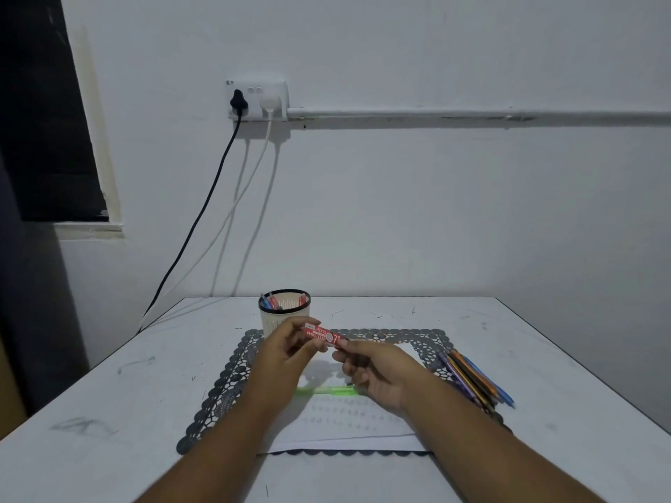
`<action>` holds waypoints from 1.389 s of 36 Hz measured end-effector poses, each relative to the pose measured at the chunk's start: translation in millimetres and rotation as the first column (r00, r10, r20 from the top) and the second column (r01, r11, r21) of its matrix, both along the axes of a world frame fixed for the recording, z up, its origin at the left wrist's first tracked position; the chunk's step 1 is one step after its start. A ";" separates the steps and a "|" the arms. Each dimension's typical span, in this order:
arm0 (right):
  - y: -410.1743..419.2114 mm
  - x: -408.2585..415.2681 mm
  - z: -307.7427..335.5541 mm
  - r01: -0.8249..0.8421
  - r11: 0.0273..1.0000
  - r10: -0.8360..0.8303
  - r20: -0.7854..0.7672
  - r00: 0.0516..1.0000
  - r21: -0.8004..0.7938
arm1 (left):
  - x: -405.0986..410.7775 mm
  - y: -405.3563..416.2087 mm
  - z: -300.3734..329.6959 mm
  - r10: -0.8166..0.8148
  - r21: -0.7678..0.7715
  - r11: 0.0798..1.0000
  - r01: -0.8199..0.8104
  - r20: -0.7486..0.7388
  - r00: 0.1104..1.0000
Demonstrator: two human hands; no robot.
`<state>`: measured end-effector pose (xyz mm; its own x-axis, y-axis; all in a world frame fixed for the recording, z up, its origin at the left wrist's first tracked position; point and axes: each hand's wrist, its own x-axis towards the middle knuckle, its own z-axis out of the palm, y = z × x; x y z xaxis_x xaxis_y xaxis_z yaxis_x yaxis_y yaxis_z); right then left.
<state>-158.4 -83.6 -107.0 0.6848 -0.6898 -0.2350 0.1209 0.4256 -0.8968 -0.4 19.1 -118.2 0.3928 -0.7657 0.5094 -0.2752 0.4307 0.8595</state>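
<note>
Just below the centre of the frame, two hands hold a small red pencil lead case [324, 335] above the table: the left hand [287, 352] pinches its left end with curled fingers, and the right hand [377, 372] grips its right end. Beneath them a green pen [326, 391] lies across a white sheet of paper [345, 422], which rests on a dark lace-edged placemat [218, 393]. Behind the left hand stands a cream pen holder [284, 314] with pens inside. At the right of the mat lies a bunch of coloured pencils [475, 379]. In the upper left, a wall socket [257, 100] carries a black and a white plug.
</note>
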 end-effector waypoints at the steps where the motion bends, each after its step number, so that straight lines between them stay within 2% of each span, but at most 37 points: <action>1: -0.6 0.6 -0.8 -0.007 1.000 0.007 0.003 1.000 0.023 | 0.2 -0.1 0.2 -0.002 -0.007 1.000 0.002 -0.010 1.000; 7: -1.7 3.2 -3.8 -0.019 0.997 0.019 0.000 1.000 0.080 | -0.1 0.3 0.7 0.012 -0.012 1.000 -0.013 -0.011 1.000; 14: 0.1 0.7 1.0 0.017 0.999 -0.015 -0.039 0.999 0.027 | 7.3 -0.1 -3.0 0.063 0.036 0.997 -0.064 0.030 0.998; 18: -1.8 -6.0 3.7 0.052 0.993 -0.059 -0.064 0.996 -0.103 | 11.0 -1.0 -5.6 0.115 0.090 0.988 -0.126 0.113 0.987; 22: -6.3 -13.9 4.8 0.098 0.960 -0.128 -0.099 0.987 -0.264 | 6.1 2.1 -4.7 0.162 0.129 0.970 -0.204 0.281 0.946; 28: -7.8 -17.4 4.2 0.121 0.940 -0.160 -0.098 0.982 -0.318 | 7.1 0.3 -8.2 0.203 0.199 0.933 -0.298 0.392 0.897; 33: -6.8 -16.2 6.4 0.146 0.937 -0.165 -0.033 0.986 -0.316 | 6.6 0.9 -10.5 0.223 0.234 0.900 -0.368 0.478 0.850; 41: -12.6 -14.8 8.2 0.197 0.884 -0.222 -0.012 0.975 -0.423 | -2.7 4.9 -7.1 0.219 0.242 0.894 -0.377 0.500 0.838; 50: -10.7 -6.5 4.8 0.274 0.844 -0.277 0.063 0.959 -0.460 | -5.2 8.9 -4.4 0.192 0.267 0.890 -0.369 0.515 0.836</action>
<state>-164.9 -94.3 -102.2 0.4497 -0.8801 0.1524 0.1656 -0.0855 -0.9825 -5.5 28.0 -122.6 0.4033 -0.8168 0.4126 -0.7387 -0.0245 0.6736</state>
